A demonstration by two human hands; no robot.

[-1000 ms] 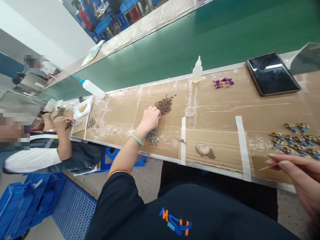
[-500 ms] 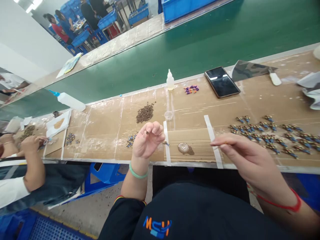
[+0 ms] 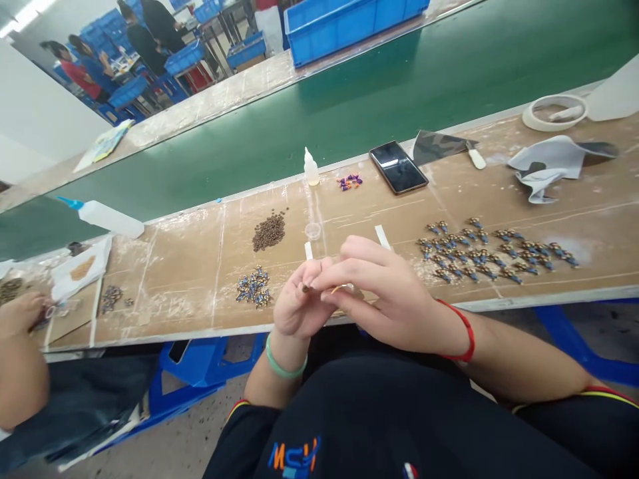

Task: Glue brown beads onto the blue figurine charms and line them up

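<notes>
My left hand (image 3: 294, 306) pinches a small dark brown piece (image 3: 305, 288) between thumb and fingertips. My right hand (image 3: 389, 293) meets it from the right, its fingers closed on a thin orange-yellow stick (image 3: 341, 288). The stick's tip lies close to the brown piece; whether they touch I cannot tell. Left of my hands lies a heap of small blue-and-gold pieces (image 3: 253, 287). Behind it is a pile of brown bits (image 3: 269, 230) like the one I hold. Right of my hands, several blue-and-gold pieces (image 3: 479, 256) are spread in rows.
At the bench's back stand a small dropper bottle (image 3: 311, 167), purple-orange pieces (image 3: 349, 181) and a phone (image 3: 398, 167). A small clear cup (image 3: 313, 231) is nearer. A tape roll (image 3: 555, 113) lies far right. At left are a blue-tipped bottle (image 3: 110, 218) and a co-worker's hand (image 3: 22, 313).
My right hand has moved left with the stick and now meets my left hand, which still pinches the brown piece and sits slightly lower. The camera view has shifted to the right.
</notes>
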